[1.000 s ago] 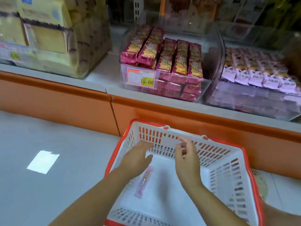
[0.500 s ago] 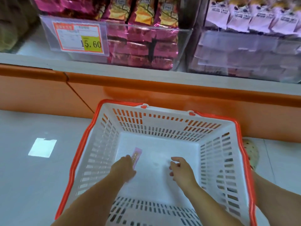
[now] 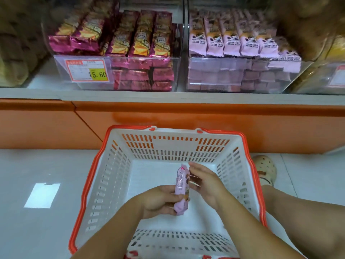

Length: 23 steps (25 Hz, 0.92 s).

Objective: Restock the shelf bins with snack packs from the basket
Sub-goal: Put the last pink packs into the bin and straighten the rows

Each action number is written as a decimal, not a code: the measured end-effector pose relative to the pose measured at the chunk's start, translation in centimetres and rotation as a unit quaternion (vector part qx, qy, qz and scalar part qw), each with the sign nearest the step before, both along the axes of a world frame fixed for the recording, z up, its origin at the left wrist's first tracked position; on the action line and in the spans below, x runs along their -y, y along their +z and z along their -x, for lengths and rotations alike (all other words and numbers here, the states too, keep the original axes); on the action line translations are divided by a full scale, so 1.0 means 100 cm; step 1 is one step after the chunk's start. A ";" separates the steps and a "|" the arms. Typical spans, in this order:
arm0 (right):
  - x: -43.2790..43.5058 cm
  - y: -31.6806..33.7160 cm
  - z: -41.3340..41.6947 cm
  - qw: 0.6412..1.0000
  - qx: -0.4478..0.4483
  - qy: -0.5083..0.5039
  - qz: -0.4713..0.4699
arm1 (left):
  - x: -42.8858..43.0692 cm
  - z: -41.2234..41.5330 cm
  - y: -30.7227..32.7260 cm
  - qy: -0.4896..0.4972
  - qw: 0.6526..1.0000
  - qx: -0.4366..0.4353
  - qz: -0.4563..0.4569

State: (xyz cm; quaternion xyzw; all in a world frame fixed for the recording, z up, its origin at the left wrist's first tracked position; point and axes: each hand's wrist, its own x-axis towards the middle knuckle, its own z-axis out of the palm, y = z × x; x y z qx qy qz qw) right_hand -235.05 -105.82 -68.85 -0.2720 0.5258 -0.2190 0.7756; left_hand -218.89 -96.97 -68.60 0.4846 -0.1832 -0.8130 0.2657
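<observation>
The fingers (image 3: 172, 198) of the left hand (image 3: 158, 201) are curling tight around the lower half of a slim pink snack pack (image 3: 181, 191), glossy film crinkling, standing it nearly upright above the basket floor. The right hand (image 3: 206, 181) is hovering just beside the pack's upper edge, its fingers loosely spread and seeming to brush the wrapper, gripping nothing. Both are working inside the white plastic basket (image 3: 115, 176), its slotted walls latticed, an orange rim running round the top; the basket is sitting on the pale glossy floor (image 3: 37, 165) against an orange shelf base (image 3: 186, 116). Above, a clear rigid bin (image 3: 242, 77) is showing stacked matching pink packs, and beside it a second clear bin (image 3: 119, 73) is holding shiny magenta foil packs behind a price label (image 3: 87, 71).
</observation>
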 end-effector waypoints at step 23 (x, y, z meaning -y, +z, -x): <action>-0.021 0.117 0.035 0.981 -0.047 0.008 0.189 | -0.008 0.050 0.100 0.043 0.988 0.048 0.140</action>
